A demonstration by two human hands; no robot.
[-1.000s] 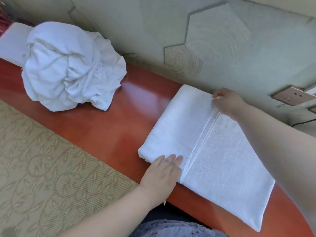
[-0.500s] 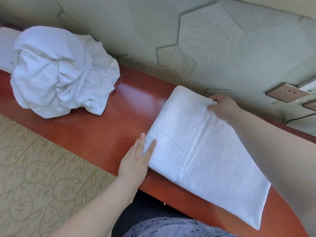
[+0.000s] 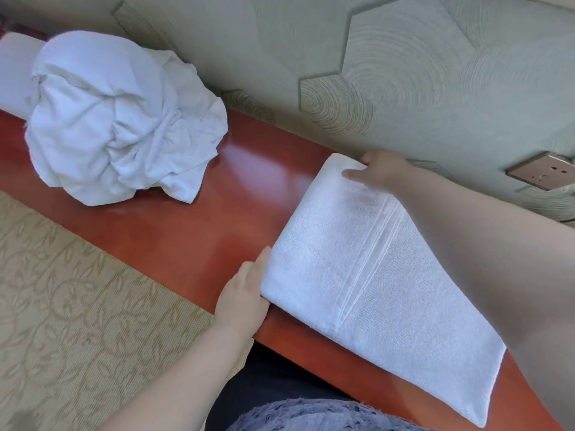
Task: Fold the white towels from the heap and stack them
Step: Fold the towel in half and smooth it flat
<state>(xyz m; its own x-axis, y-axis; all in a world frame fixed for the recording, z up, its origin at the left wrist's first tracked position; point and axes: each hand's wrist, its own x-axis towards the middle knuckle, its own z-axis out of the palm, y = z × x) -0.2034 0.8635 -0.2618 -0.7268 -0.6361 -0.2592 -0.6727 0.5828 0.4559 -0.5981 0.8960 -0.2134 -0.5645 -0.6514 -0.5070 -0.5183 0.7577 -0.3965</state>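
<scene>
counter [image 3: 242, 169] of glossy red wood runs along the wall [image 3: 404, 73], and everything that matters sits on it. at its far left the heap [image 3: 118, 126] of white towels lies crumpled, well apart from the folded towel [image 3: 357, 275], which lies flat at the right, slanting from the wall to the near edge. from where i stand it looks soft, light and limp: thick terry that will sag wherever it is unsupported and could slide on that polished top. i would take it by both left corners, or from underneath, to keep the layers together. the left hand [image 3: 245, 293] lies against the towel's near-left corner, fingers straight along the edge, unclenched and holding nothing; whether the tips slip beneath the cloth i cannot tell. the right hand [image 3: 385, 171] pinches the far-left corner, thumb [image 3: 353, 174] on top, fingers curled behind the edge.
</scene>
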